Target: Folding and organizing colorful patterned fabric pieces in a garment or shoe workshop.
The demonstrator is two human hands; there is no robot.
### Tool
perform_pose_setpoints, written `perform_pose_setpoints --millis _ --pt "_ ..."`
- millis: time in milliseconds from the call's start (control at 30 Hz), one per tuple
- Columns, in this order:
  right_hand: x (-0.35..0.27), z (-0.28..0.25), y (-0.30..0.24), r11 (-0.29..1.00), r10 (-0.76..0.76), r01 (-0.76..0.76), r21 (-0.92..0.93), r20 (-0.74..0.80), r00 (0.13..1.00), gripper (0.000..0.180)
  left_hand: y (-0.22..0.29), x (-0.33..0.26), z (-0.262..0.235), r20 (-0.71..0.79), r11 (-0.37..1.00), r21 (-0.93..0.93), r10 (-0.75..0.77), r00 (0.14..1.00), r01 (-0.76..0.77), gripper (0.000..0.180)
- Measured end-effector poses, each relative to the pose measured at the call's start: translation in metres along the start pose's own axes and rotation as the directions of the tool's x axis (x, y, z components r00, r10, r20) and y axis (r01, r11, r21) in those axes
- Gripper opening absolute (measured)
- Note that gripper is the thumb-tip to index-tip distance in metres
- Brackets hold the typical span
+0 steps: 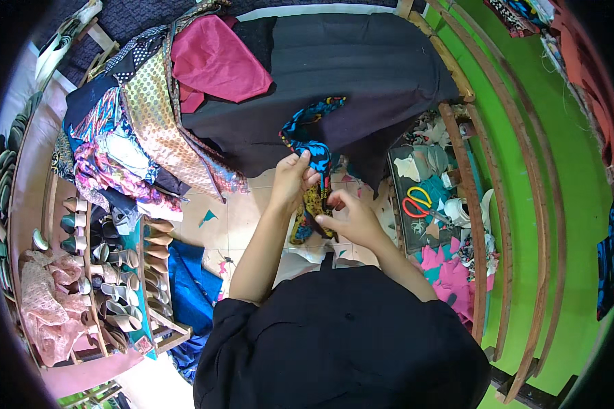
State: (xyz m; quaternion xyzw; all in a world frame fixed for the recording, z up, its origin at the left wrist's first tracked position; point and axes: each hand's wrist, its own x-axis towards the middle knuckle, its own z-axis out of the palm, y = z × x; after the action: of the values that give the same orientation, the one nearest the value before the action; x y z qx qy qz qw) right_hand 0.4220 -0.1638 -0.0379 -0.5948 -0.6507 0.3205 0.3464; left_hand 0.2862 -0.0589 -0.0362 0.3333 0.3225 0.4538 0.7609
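A narrow strip of blue, black and yellow patterned fabric hangs in front of me. My left hand grips it near its upper fold, fingers closed around the cloth. My right hand pinches the strip's lower part, which dangles toward the tiled floor. A large black cloth lies spread on the table just beyond both hands.
A magenta cloth and a pile of patterned fabrics lie at the left of the table. Scissors with yellow and red handles rest among scraps on a tray at right. A shoe rack stands lower left. Green wall at right.
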Motion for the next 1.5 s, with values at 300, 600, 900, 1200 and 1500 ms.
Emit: perform_pose_setpoints --millis 300,600,900,1200,1500 --pt "0.004 0.011 0.039 0.858 0.091 -0.201 0.472 0.246 0.965 0.032 0.041 -0.012 0.005 -0.072 0.991 0.072 0.121 0.990 -0.116 0.023" --pt "0.029 -0.022 -0.003 0.610 0.046 -0.137 0.781 0.138 0.989 0.028 0.024 -0.068 0.023 0.654 0.138 0.694 0.291 0.699 -0.707 0.053" --pt "0.033 -0.033 -0.016 0.503 -0.005 -0.106 0.858 0.126 0.992 0.031 0.008 -0.064 0.011 0.461 0.374 0.715 0.383 0.801 -0.591 0.016" --pt "0.023 0.000 -0.010 0.922 -0.180 0.223 0.316 -0.161 0.971 0.042 -0.025 -0.058 0.006 0.166 0.929 0.297 0.178 0.970 -0.221 0.009" --pt "0.035 -0.006 0.003 0.908 -0.418 0.407 -0.095 -0.244 0.875 0.028 0.002 -0.059 0.006 0.022 0.840 0.468 0.299 0.954 -0.274 0.011"
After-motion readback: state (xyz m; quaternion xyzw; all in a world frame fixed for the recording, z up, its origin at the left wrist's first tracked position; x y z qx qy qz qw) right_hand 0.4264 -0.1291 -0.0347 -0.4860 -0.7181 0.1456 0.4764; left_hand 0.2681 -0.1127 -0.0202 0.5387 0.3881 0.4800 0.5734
